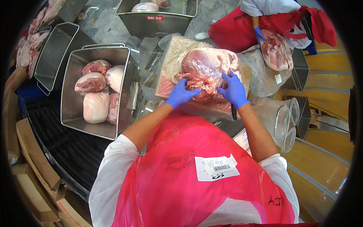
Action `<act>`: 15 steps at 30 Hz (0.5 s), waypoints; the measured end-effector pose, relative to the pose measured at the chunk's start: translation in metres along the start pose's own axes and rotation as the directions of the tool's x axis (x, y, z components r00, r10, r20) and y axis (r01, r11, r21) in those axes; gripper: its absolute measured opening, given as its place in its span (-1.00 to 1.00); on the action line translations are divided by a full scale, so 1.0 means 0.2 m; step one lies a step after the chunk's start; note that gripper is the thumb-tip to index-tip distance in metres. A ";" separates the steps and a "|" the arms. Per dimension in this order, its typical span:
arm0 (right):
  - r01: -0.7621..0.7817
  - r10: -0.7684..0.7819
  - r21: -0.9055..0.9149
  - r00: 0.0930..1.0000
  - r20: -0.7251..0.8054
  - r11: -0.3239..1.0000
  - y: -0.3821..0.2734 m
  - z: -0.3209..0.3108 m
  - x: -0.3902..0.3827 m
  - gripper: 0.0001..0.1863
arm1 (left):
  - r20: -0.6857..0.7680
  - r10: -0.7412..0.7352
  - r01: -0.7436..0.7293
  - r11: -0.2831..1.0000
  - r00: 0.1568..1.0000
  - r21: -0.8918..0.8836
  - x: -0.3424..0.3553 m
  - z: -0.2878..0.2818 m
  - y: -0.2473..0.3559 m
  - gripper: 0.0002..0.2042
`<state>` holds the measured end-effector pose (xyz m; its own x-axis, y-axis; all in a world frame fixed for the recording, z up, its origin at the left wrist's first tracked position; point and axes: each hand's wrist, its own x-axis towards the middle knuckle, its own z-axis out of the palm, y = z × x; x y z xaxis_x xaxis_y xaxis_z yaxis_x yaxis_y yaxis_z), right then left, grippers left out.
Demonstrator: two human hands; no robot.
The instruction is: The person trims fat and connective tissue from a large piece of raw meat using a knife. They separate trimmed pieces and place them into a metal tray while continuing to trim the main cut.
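Note:
A large raw meat joint (206,62), pink with white fat, lies before me on a plastic-covered block or board (166,85). Its near side is ragged, with loose red strips. My left hand (182,94), blue-gloved, is closed around loose meat at the left of this part, thumb stretched across it. On the right, my right hand (235,91), also gloved, grips the joint's near edge between thumb and fingers. A black handle (233,112), like a knife's, sticks out below the right wrist; I cannot tell whether that hand holds it. No blade shows.
At left, a steel tub (126,109) holds several meat joints (95,108). Another steel tub (157,24) stands beyond. At upper right, a co-worker's gloved hand (259,34) touches another joint (276,51). Clear plastic cylinders (281,121) sit at right; cardboard boxes (36,151) line the left.

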<state>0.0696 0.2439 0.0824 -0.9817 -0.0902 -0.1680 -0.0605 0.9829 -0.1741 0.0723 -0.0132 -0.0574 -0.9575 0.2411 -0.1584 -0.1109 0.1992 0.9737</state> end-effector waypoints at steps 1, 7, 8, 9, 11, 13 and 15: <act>-0.004 0.004 -0.011 1.000 0.008 1.000 0.00 0.00 -0.01 -0.15 | -0.044 -0.030 0.034 0.996 0.999 0.088 0.00 0.05 0.09 -0.48; 0.013 -0.013 -0.003 1.000 0.009 1.000 0.02 -0.01 -0.01 -0.16 | -0.051 -0.162 0.169 0.952 0.986 0.256 0.13 0.11 0.16 -0.44; 0.008 -0.008 0.010 1.000 0.006 1.000 0.03 -0.01 -0.02 -0.18 | -0.014 -0.125 0.125 0.974 0.992 0.187 0.13 0.08 0.16 -0.48; 0.003 -0.003 0.023 1.000 0.002 1.000 0.04 -0.01 -0.02 -0.20 | 0.020 -0.085 0.082 0.990 0.996 0.115 0.13 0.05 0.15 -0.52; 0.028 -0.023 0.145 0.999 -0.039 0.989 0.06 0.00 -0.03 -0.26 | 0.017 0.009 -0.010 0.999 1.000 0.052 0.15 -0.02 0.00 -0.64; 0.072 -0.032 0.345 0.992 -0.123 0.936 0.17 0.03 -0.06 -0.34 | 0.027 -0.017 0.018 0.999 0.999 -0.035 0.16 -0.09 -0.07 -0.72; -0.084 0.223 0.458 0.939 -0.260 0.885 0.28 0.13 -0.17 -0.39 | 0.050 -0.182 0.188 0.973 0.982 -0.138 0.12 -0.17 -0.07 -0.75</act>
<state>0.1035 0.2976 0.0531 -0.9827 0.1767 0.0560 0.1113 0.8040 -0.5841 0.0417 -0.0421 -0.0690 -0.9066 0.2480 -0.3414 -0.3243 0.1081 0.9397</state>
